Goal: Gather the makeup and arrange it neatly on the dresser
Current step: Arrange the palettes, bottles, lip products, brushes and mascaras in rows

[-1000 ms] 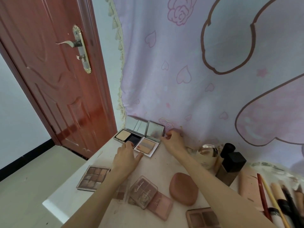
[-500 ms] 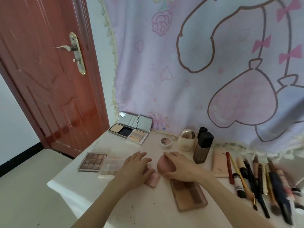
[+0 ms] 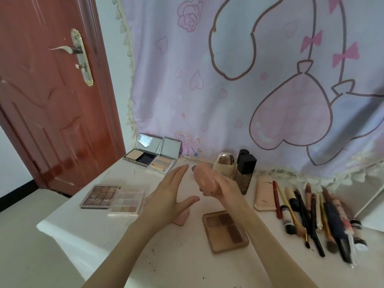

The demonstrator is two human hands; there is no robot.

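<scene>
Dresser (image 3: 166, 256) | right grip (image 3: 225, 189) clamped on pink case (image 3: 205, 179), lifted | left grip (image 3: 168, 196) spread apart

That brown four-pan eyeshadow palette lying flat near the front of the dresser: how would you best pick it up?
Probably by its two long edges, coming from above. The brown eyeshadow palette lies flat on the dresser, thin and rectangular, with bare surface along both long sides, so fingers and thumb could pinch across its narrower width. The left hand is open and near.
</scene>
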